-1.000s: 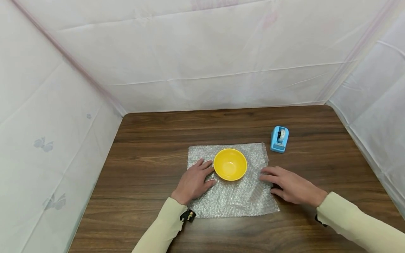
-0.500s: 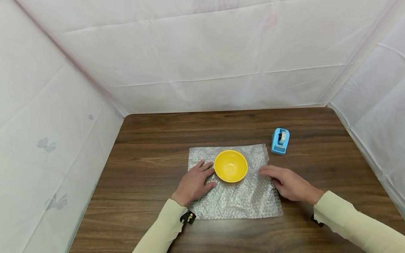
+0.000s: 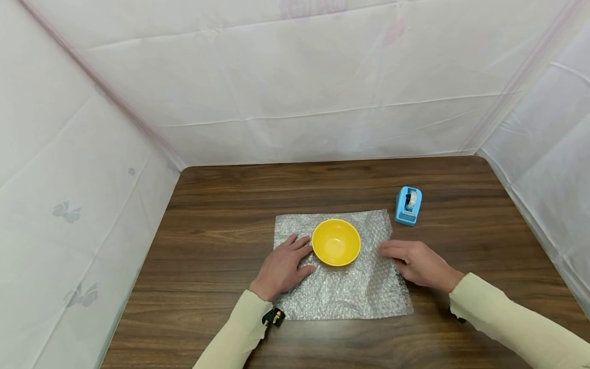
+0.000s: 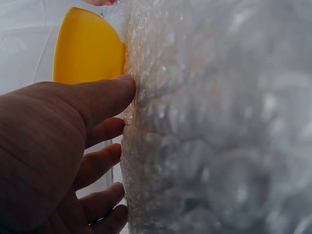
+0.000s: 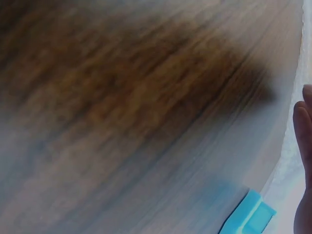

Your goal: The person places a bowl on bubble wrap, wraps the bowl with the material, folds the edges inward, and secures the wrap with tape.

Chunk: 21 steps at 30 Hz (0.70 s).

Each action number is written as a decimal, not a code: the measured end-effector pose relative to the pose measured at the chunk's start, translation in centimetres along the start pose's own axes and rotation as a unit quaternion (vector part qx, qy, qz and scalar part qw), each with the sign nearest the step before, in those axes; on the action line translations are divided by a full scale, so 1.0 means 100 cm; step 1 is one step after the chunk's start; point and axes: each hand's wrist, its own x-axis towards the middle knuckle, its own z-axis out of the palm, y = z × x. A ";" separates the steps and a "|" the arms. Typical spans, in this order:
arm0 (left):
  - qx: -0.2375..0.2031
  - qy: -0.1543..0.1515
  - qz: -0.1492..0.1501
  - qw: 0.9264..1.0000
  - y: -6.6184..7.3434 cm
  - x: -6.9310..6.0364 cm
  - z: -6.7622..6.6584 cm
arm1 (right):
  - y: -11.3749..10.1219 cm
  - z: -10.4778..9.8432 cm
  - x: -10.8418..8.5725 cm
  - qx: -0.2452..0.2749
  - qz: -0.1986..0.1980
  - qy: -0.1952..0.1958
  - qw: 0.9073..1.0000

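A yellow bowl (image 3: 336,242) stands upright on a sheet of bubble wrap (image 3: 341,297) in the head view. The left hand (image 3: 283,266) lies with spread fingers on the wrap's left part, fingertips close to the bowl's left side. In the left wrist view, the fingertips of the left hand (image 4: 63,131) touch the bubble wrap (image 4: 195,122) below the bowl (image 4: 87,46). At the wrap's right edge, the right hand (image 3: 421,264) pinches the sheet between thumb and fingers. Only part of the right hand (image 5: 304,141) shows in the right wrist view, at its right edge.
A light blue tape dispenser (image 3: 407,206) stands behind the right hand, just off the wrap's back right corner; part of the dispenser (image 5: 251,214) shows in the right wrist view. Pale sheeting (image 3: 295,128) rises behind and beside the brown wooden table (image 3: 207,246).
The right hand's fingers have drawn together on the wrap's right edge, and its wrist has moved slightly left. The left hand and the bowl have stayed in place.
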 end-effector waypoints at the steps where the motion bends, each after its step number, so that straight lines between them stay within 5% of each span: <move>1: 0.000 0.000 0.000 1.000 0.000 0.000 0.000 | 0.001 0.000 0.000 0.000 -0.005 0.002 1.000; 10: -0.001 -0.003 0.000 1.000 0.001 0.000 -0.001 | 0.002 -0.010 0.002 0.078 0.013 -0.031 0.996; 21: 0.001 0.003 0.003 1.000 0.001 -0.001 -0.001 | 0.000 -0.018 0.010 0.060 -0.016 -0.059 0.996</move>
